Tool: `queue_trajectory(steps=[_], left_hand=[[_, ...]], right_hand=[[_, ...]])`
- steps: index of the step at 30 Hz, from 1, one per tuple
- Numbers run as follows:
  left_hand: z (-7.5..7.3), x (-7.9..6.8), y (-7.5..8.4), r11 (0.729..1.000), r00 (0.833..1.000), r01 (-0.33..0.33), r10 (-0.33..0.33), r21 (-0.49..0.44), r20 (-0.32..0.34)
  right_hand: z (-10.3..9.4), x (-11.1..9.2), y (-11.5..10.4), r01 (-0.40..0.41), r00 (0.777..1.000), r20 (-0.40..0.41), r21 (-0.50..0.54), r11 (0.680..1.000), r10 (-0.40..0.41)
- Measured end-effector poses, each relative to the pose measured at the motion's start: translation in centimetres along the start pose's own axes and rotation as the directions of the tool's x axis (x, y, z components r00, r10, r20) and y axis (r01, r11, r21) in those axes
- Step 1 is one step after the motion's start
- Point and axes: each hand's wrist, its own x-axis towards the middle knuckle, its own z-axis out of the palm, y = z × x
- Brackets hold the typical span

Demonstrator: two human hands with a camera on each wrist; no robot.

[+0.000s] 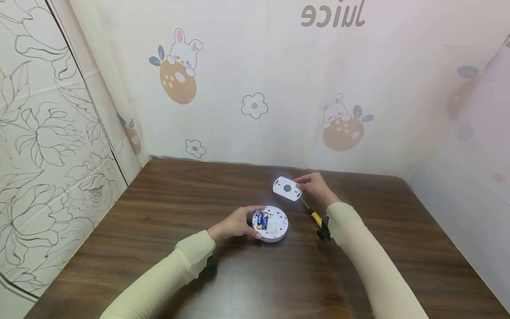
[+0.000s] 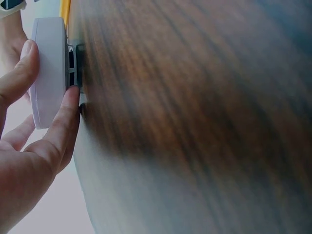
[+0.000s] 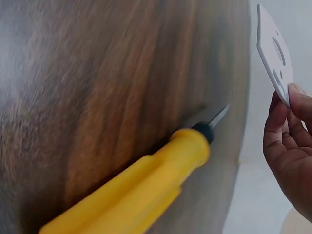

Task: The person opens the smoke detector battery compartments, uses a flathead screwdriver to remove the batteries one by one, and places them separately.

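Observation:
My left hand (image 1: 236, 223) grips the side of a round white smoke detector (image 1: 280, 227), thumb at its near edge and fingers at the far edge. The detector's back faces up and shows blue-and-yellow batteries (image 1: 262, 220) in an open compartment. In the left wrist view, the detector's pale side wall (image 2: 50, 78) lies between the thumb and the other fingers. My right hand (image 1: 315, 187) pinches one end of a white mounting plate (image 1: 282, 183), raised above the table behind the detector. Slots and a central hole show in the plate (image 3: 271, 44) in the right wrist view.
On the brown wooden table (image 1: 167, 190) lies a yellow-handled screwdriver (image 1: 316, 219), right of the detector and below the right hand. Its metal tip points towards the plate. A patterned curtain (image 1: 255, 57) stands behind the table, with a floral panel (image 1: 44, 133) at left.

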Motion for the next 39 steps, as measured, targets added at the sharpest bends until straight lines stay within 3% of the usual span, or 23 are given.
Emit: queue_trajectory(steps=[9,16,25,34,39], left_hand=[[-0.1,0.0,0.1,0.999,1.000,0.021,-0.020,-0.025,0.005],[-0.2,-0.1,0.2,0.999,1.000,0.028,-0.028,-0.021,0.004],[-0.1,0.0,-0.1,0.999,1.000,0.028,-0.027,-0.034,0.013],[0.0,0.1,-0.4,0.999,1.000,0.019,-0.019,-0.044,0.010],[-0.1,0.1,-0.3,0.999,1.000,0.019,-0.019,-0.029,0.003]], right_hand=[[-0.2,0.8,1.6,-0.027,0.999,-0.024,-0.001,1.000,0.027],[0.1,1.1,0.9,-0.039,0.999,-0.020,-0.018,0.999,0.039],[0.8,1.5,1.1,0.014,1.000,0.007,-0.046,0.999,-0.014],[1.4,1.5,0.9,-0.012,1.000,0.028,-0.056,0.998,0.014],[1.8,1.9,1.1,-0.024,1.000,0.017,-0.116,0.993,0.026]])
